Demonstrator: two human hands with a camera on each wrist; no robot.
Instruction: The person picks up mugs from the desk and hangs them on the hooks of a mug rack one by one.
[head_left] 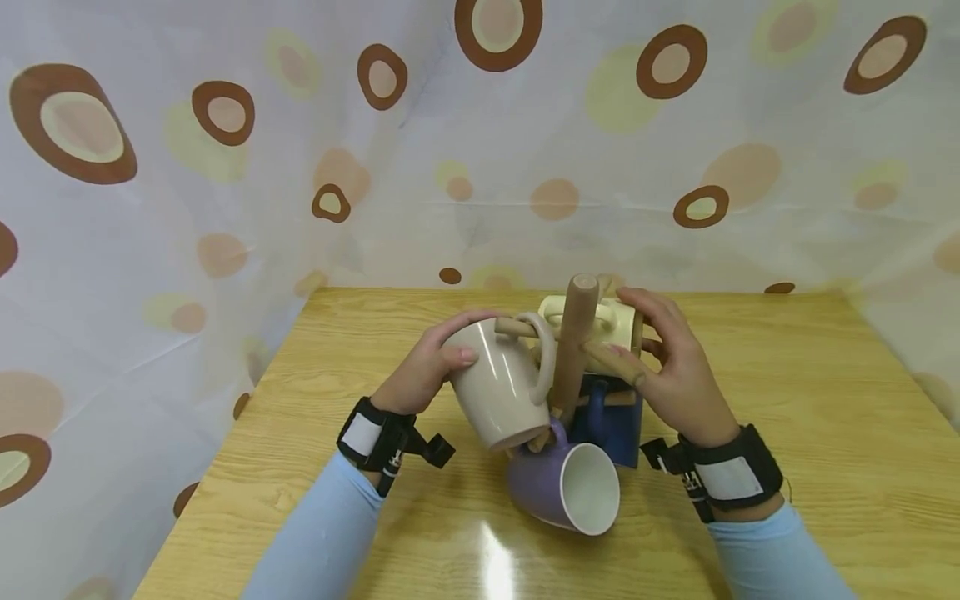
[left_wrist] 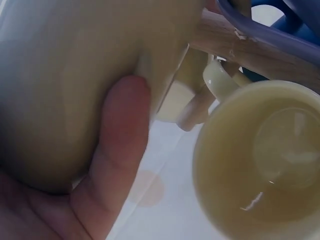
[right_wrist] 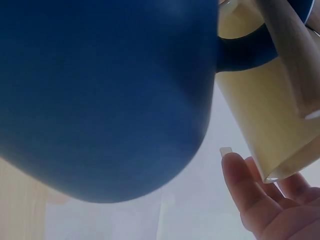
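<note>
A wooden mug tree (head_left: 573, 350) leans slightly, with mugs hung on its pegs. My left hand (head_left: 431, 362) grips a greyish-beige mug (head_left: 495, 383) from the left, thumb along its side. A peg passes through that mug's handle. At the back right, my right hand (head_left: 686, 375) holds the end of a cream mug (head_left: 617, 321), partly hidden behind the post and a peg. In the right wrist view its fingers (right_wrist: 257, 200) lie by the yellowish mug's edge.
Low in front hangs a purple mug (head_left: 543, 492), its mouth facing forward and right. A dark blue mug (head_left: 626, 429) hangs beneath my right hand. In the left wrist view a cream mug (left_wrist: 205, 170) shows its open mouth. A patterned cloth (head_left: 480, 242) stands behind the wooden table (head_left: 810, 392).
</note>
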